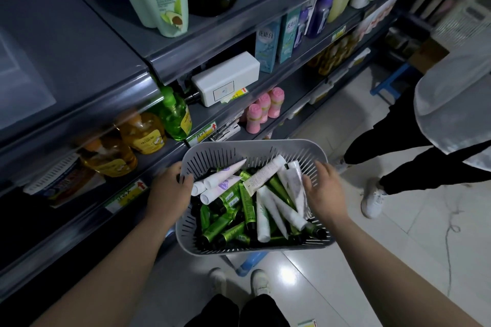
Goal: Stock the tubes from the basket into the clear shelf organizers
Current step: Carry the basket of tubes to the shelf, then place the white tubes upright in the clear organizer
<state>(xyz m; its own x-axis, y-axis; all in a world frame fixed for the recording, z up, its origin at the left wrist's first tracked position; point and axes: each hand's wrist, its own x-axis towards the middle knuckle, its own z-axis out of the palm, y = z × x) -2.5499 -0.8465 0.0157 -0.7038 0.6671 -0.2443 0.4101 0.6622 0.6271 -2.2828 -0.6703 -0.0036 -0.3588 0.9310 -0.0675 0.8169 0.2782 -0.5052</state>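
Note:
A grey slotted basket [255, 150] sits in front of me, low and centre, full of several tubes: green ones [228, 233] below, white ones [279, 207] on top. My left hand [170, 188] grips the basket's left rim, fingers curled over the edge. My right hand [325, 191] reaches in at the right side, fingers touching a white tube [295, 183] leaning on the wall. No clear shelf organizer is plain to see in this view.
Dark grey shelves [170, 61] run along the left with shampoo bottles, yellow and green soap bottles [175, 114], pink bottles [263, 109] and a white box [225, 79]. Another person [438, 146] stands at right on the tiled floor. A blue stool [252, 260] is under the basket.

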